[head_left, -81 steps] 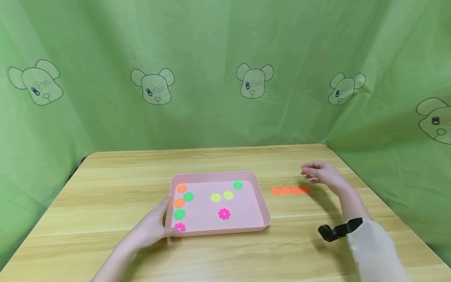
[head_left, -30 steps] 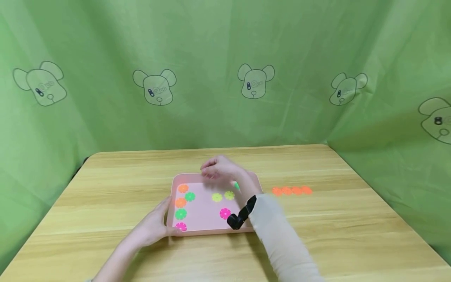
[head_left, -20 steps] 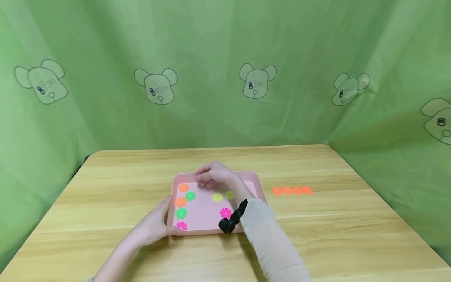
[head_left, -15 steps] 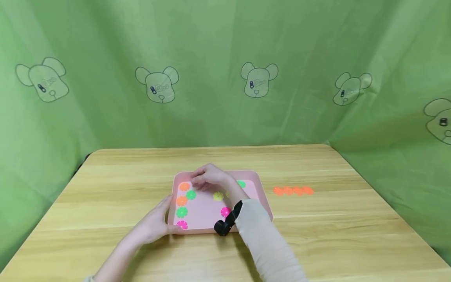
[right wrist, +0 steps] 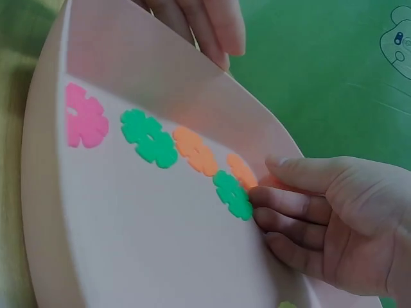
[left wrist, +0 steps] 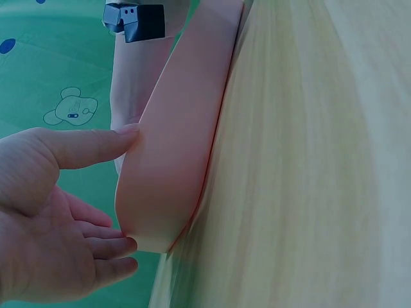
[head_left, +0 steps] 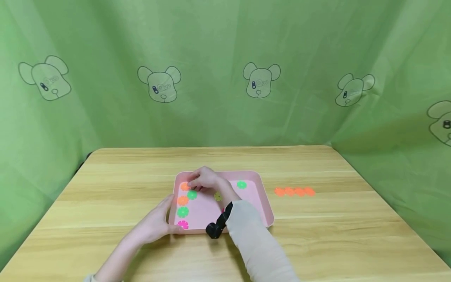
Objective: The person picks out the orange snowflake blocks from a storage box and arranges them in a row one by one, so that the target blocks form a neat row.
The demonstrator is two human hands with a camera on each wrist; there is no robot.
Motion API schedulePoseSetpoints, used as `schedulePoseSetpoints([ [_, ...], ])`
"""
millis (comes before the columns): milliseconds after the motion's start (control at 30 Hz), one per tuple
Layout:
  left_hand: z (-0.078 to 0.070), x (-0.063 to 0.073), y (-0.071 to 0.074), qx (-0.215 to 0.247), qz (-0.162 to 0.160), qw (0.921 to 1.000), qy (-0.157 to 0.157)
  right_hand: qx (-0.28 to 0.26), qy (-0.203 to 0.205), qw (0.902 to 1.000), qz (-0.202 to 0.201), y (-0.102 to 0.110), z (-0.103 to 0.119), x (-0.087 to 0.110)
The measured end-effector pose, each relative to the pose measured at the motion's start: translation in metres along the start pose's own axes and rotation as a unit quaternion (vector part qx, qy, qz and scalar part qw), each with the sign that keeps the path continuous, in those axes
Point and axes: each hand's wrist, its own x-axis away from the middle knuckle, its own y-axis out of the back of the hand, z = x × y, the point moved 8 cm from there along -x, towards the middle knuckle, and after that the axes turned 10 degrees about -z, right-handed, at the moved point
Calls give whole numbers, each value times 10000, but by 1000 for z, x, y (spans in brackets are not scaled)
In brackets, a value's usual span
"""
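A shallow pink tray (head_left: 266,207) lies on the table, holding flower-shaped plastic discs. My left hand (head_left: 153,227) holds its near left corner, thumb on the near wall and fingers along the left wall. My right hand (head_left: 206,178) reaches into the far left corner, thumb and fingers at the edge of an orange flower disc (right wrist: 241,171), a small gap between them. Close by lie a green disc (right wrist: 233,194) and a second orange disc (right wrist: 194,151). Nearer along the left wall are another green disc (head_left: 183,212) and a pink disc (head_left: 183,224).
A yellow disc (head_left: 217,196) lies mid-tray, partly beside the right forearm, which hides others. A green disc (head_left: 241,184) sits at the tray's far right. Several orange discs (head_left: 289,191) form a joined-looking row on the wooden table (head_left: 338,235), right of the tray. A green curtain (head_left: 211,121) stands behind.
My right hand has come from the right of the table, over the tray, and down into its far left corner at the orange disc. My left hand stays at the near left corner.
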Motion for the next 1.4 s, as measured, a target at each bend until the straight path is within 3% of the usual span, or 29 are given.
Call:
schedulePoseSetpoints([
  [267,1,0,0,-56,13,10000,-3,53,79,9995,-294,-4,0,0],
  [533,2,-1,-3,98,31,9999,17,602,187,9971,-438,-9,-1,-3],
  [767,3,-1,-3,21,31,10000,66,956,336,9939,-435,-11,6,-4],
  [1033,2,-1,-3,58,30,10000,24,1731,477,9835,-213,-12,9,-2],
  [1400,2,-1,-4,163,1,9998,-93,1319,329,9906,-135,-14,6,1],
])
